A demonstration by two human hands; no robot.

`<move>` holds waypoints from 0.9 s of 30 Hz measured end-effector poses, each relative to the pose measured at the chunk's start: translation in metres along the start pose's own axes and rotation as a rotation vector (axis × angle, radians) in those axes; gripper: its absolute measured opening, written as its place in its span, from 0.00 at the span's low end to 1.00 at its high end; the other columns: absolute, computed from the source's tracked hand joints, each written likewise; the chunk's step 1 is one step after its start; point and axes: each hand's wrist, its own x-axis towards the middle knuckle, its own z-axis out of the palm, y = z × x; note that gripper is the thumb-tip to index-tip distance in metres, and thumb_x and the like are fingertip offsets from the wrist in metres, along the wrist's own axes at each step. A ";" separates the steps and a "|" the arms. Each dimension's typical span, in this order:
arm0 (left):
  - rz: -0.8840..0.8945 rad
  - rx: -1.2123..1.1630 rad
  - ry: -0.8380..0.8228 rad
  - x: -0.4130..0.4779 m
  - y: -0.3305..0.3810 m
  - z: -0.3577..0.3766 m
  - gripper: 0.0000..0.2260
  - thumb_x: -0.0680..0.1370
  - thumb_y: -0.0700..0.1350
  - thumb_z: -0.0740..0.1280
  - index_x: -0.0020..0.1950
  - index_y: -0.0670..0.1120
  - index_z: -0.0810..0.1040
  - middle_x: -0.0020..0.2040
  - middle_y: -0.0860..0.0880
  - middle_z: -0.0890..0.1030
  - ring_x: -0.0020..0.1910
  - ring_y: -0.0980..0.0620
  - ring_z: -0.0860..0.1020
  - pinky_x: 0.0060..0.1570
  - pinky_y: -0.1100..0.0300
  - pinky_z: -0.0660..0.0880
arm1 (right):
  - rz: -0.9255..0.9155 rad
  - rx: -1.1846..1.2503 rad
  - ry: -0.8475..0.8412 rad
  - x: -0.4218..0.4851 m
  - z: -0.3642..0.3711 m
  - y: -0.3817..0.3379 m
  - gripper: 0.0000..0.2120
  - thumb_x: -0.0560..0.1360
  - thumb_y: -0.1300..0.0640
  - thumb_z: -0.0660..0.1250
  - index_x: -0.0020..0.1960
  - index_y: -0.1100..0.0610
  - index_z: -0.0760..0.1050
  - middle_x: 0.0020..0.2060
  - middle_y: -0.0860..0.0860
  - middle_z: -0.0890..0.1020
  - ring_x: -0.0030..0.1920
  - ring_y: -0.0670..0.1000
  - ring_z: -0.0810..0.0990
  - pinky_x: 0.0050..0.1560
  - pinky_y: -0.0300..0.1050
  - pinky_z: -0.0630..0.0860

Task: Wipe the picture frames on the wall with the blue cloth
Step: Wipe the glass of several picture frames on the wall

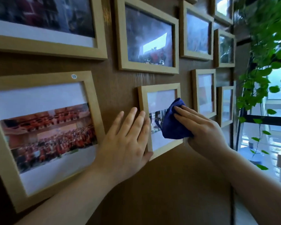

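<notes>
Head view: right hand [199, 125] presses blue cloth [173, 124] flat-fingered on small frame [159, 87]; left hand [128, 140], fingers together, steadies it — a hard push could tilt it.

Ten light wooden picture frames [159, 88] show on the brown wall [117, 88], some cut off by the picture's edge: two large ones at the left, one above the other, and eight smaller ones further right. One blue cloth [173, 122]. Two hands: the left hand [126, 140] and the right hand [201, 127]. One trailing green plant [258, 62]. One round number sticker [74, 76].
</notes>
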 end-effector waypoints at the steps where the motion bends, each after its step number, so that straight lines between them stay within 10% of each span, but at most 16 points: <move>1: -0.005 0.014 -0.007 0.008 0.000 0.001 0.36 0.76 0.62 0.62 0.74 0.38 0.63 0.74 0.36 0.68 0.74 0.36 0.63 0.70 0.36 0.63 | 0.006 0.015 0.004 0.003 0.003 0.006 0.25 0.67 0.70 0.70 0.63 0.62 0.76 0.64 0.56 0.76 0.66 0.57 0.73 0.59 0.57 0.77; 27: -0.119 0.292 -0.202 0.063 -0.007 0.027 0.36 0.76 0.64 0.57 0.76 0.41 0.61 0.79 0.39 0.59 0.78 0.42 0.54 0.72 0.37 0.59 | -0.494 0.202 -0.034 0.005 0.101 0.061 0.18 0.78 0.59 0.60 0.67 0.57 0.72 0.70 0.55 0.71 0.73 0.56 0.63 0.69 0.59 0.67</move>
